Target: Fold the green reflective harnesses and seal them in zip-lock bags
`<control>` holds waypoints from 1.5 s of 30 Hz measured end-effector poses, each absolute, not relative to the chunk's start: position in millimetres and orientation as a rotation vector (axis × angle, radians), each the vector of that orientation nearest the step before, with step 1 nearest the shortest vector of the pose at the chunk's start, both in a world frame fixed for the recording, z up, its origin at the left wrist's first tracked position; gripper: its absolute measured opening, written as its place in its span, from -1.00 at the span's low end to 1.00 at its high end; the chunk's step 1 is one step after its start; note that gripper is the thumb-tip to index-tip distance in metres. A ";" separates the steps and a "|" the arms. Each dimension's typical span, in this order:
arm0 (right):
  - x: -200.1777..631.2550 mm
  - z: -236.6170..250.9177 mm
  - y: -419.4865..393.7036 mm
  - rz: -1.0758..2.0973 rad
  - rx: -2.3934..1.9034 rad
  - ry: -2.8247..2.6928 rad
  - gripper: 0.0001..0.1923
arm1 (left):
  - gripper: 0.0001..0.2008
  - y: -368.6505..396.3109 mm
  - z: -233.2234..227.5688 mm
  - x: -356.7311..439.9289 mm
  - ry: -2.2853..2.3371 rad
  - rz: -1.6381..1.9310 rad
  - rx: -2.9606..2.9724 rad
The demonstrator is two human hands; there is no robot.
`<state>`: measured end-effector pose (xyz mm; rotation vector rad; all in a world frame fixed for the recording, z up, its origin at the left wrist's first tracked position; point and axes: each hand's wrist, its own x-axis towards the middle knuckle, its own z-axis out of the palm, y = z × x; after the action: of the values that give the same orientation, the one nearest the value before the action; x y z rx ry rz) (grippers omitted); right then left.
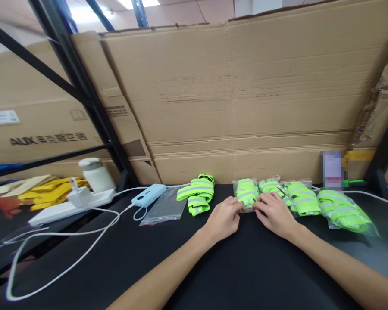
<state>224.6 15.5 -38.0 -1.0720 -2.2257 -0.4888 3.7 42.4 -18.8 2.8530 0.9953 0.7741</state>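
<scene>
Black desk (245, 267): front half open for passage; rear edge blocked by tall brown cardboard sheet (245, 99), row of bagged neon-green reflective bands (305, 200), one loose band (198, 196), empty clear bag (166, 206); rear-left corner crossed by white power strip (71, 206) and white cables (67, 234).

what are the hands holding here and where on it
Both the left hand and right hand pinch the near edge of a clear plastic bag holding a folded neon-green reflective strap, which lies flat on the black table.

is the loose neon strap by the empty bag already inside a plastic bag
No, the loose neon strap lies bare on the black table, beside the empty plastic bag, not in it.
</scene>
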 end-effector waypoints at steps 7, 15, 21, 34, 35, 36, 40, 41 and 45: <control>223.7 -37.9 15.5 -0.551 -1.183 -2.122 -0.74 | -0.72 40.6 -16.2 5.2 0.760 1.245 2.741; 227.5 -37.0 17.8 -0.447 -1.031 -1.934 -0.73 | -0.74 43.4 -10.8 3.9 0.767 1.589 2.542; 225.2 -33.6 13.8 -0.286 -0.926 -1.807 -0.73 | 0.01 55.1 -18.2 -3.8 0.912 1.200 2.556; 220.2 -39.9 15.0 0.248 -1.048 -1.535 -0.68 | -0.53 59.9 -20.5 1.8 1.183 1.208 2.026; 219.7 -39.2 13.0 0.217 -1.059 -1.639 -0.76 | -0.53 61.0 -23.1 1.5 1.207 1.142 2.029; 219.0 -37.9 10.7 0.177 -1.063 -1.757 -0.84 | -0.55 62.4 -25.9 1.1 1.248 1.074 2.046; 215.7 -30.4 2.4 0.009 -1.009 -2.052 -0.83 | -0.67 66.8 -33.7 -0.8 1.463 1.010 2.114; 215.5 -29.2 1.7 -0.032 -0.996 -2.070 -0.79 | -0.67 66.9 -33.9 -1.2 1.496 1.059 2.146; 217.7 -32.0 5.8 -0.181 -1.024 -2.101 -0.74 | -0.77 62.0 -29.5 -0.6 1.469 1.159 2.274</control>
<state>217.7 5.8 -32.0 -1.0243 -2.1006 -0.1810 -0.6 62.0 -29.5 2.2740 1.4686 1.1587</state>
